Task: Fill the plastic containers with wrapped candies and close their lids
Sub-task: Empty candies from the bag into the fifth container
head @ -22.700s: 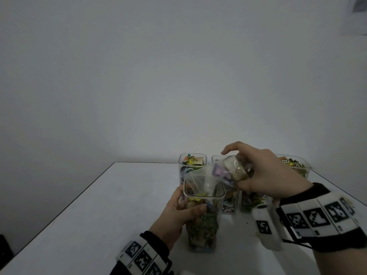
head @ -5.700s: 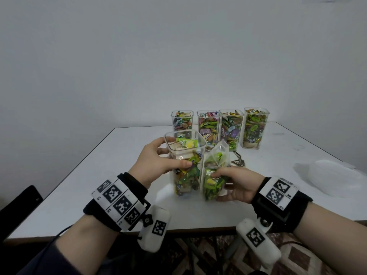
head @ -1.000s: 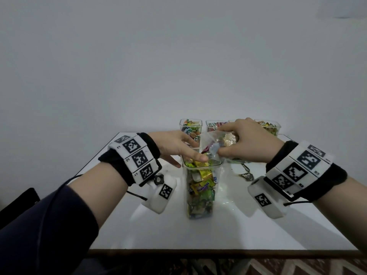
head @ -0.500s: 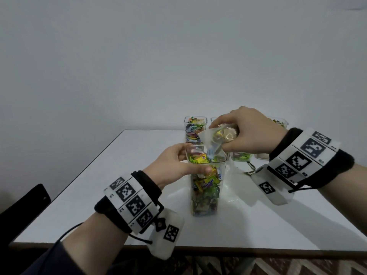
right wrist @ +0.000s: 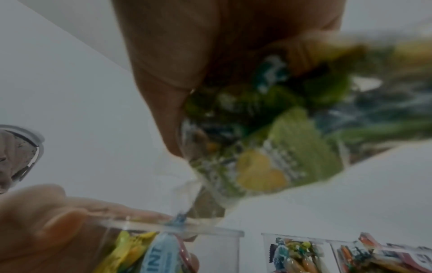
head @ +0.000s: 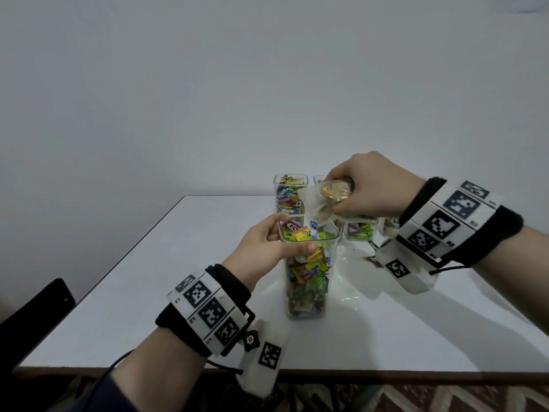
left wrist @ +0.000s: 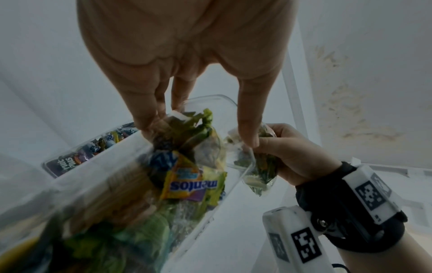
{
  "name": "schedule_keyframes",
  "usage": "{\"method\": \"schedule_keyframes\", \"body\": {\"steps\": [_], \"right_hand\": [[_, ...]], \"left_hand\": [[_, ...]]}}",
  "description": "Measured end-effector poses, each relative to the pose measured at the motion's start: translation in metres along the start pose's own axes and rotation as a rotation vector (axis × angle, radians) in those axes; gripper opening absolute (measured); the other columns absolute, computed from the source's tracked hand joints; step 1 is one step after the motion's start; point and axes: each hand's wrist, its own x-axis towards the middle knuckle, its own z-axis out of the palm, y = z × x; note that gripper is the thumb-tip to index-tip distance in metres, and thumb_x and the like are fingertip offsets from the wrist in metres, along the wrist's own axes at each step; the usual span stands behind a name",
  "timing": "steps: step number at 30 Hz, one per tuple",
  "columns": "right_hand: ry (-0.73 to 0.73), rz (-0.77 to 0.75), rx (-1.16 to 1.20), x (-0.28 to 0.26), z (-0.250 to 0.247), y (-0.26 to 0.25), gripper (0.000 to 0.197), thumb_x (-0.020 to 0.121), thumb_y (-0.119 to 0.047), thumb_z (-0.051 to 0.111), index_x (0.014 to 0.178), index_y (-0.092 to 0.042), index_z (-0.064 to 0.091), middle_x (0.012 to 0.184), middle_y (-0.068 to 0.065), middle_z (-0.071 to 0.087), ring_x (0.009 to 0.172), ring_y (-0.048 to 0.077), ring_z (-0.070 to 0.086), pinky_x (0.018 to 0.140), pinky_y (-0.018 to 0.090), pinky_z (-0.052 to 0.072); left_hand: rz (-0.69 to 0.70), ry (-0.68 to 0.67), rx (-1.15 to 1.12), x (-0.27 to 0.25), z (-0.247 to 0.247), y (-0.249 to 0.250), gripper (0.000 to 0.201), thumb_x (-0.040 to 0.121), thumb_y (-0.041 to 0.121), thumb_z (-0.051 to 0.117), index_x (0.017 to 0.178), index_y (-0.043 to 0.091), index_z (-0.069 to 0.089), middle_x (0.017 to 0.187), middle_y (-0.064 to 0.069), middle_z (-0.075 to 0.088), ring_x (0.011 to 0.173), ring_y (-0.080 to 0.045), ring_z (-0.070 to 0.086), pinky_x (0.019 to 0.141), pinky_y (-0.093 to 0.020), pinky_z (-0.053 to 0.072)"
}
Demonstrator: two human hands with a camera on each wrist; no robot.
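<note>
A tall clear container (head: 307, 281), nearly full of wrapped candies, stands at the middle of the white table (head: 148, 278). My left hand (head: 289, 234) grips it just below the rim, thumb on the near side. My right hand (head: 334, 193) holds a clear plastic bag of candies (head: 319, 203) tilted mouth-down over the container's opening. A blue-white candy (head: 314, 224) sits at the bag's mouth above the rim. In the left wrist view my fingers (left wrist: 149, 118) clasp the container (left wrist: 140, 184). The right wrist view shows the bag (right wrist: 268, 138) blurred above the container rim (right wrist: 205, 232).
Several open containers filled with candies stand in a row behind, the leftmost container (head: 289, 194) in plain view and the others (head: 359, 230) partly hidden by my right arm. A small dark object (head: 371, 259) lies by them. A black chair back (head: 32, 307) stands at the left.
My left hand has shifted from the container's rim to gripping its side. The right hand tipped the bag further over the opening and more candies lie at the top.
</note>
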Motion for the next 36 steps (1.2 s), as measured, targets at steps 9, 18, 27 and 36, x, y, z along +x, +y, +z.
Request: {"method": "schedule_keyframes", "body": {"steps": [9,18,27,36], "right_hand": [[-0.008,-0.009,-0.077,0.007,-0.003,0.002,0.06,0.059,-0.035,0.083,0.114,-0.026,0.062,0.086,-0.003,0.062,0.081,0.013,0.052,0.066,0.024,0.035],[0.019,-0.026,0.001,0.01,-0.002,0.0,0.038,0.063,-0.046,0.081,0.086,-0.018,0.071,0.077,-0.002,0.067,0.068,0.008,0.056,0.057,0.018,0.039],[-0.036,-0.074,-0.164,0.015,-0.002,0.001,0.066,0.062,-0.036,0.081,0.123,-0.026,0.06,0.077,-0.012,0.045,0.084,0.012,0.039,0.069,0.025,0.035],[-0.105,-0.01,-0.065,0.009,0.0,0.003,0.055,0.048,-0.052,0.086,0.086,-0.02,0.061,0.071,-0.011,0.058,0.066,0.006,0.054,0.056,0.024,0.036]], "left_hand": [[-0.038,0.027,-0.121,-0.001,0.003,0.002,0.068,0.064,-0.004,0.079,0.126,0.011,0.055,0.106,0.0,0.07,0.099,-0.014,0.066,0.084,-0.025,0.05],[-0.031,0.016,-0.134,-0.001,0.003,0.001,0.063,0.068,-0.006,0.076,0.124,0.011,0.055,0.096,0.002,0.072,0.088,-0.01,0.068,0.074,-0.019,0.052],[-0.02,0.025,-0.122,0.0,0.003,0.0,0.063,0.066,-0.003,0.078,0.123,0.013,0.056,0.103,0.001,0.07,0.1,-0.016,0.066,0.086,-0.025,0.049],[0.002,0.001,-0.134,0.002,0.002,-0.002,0.063,0.066,-0.004,0.077,0.124,0.012,0.056,0.101,0.003,0.07,0.098,-0.014,0.066,0.084,-0.024,0.05]]}}
